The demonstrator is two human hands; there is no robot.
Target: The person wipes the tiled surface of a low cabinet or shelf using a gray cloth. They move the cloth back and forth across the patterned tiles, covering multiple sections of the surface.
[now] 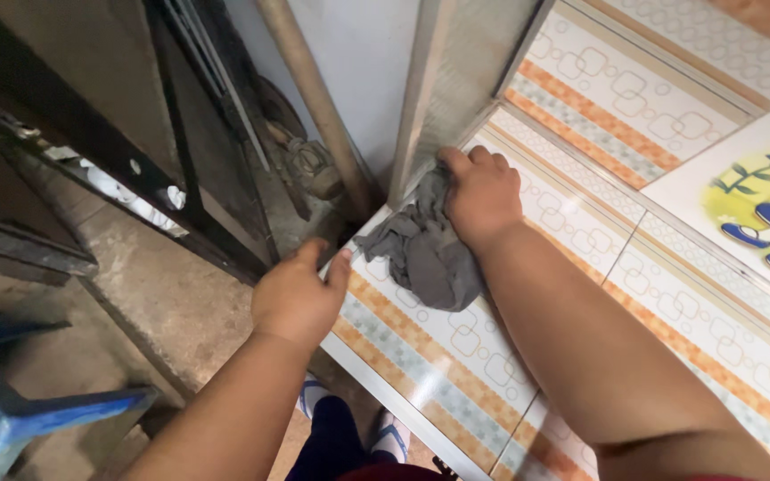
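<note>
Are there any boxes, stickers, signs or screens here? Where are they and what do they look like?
No boxes, signs or screens show.
Picture tile: far right on the tiled surface, white and square-edged, with a yellow patch and a blue-and-white cartoon drawing, partly cut off by the frame.
Patterned tiles: across the surface, white with orange and grey bands and small square outlines.
Right hand presses a grey rag on them; left hand grips the tiled edge.

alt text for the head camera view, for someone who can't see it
Seen from above, a person's right hand presses a grey cloth onto a patterned tiled surface near its corner, while the left hand grips the surface's edge. A concrete floor lies below.
</note>
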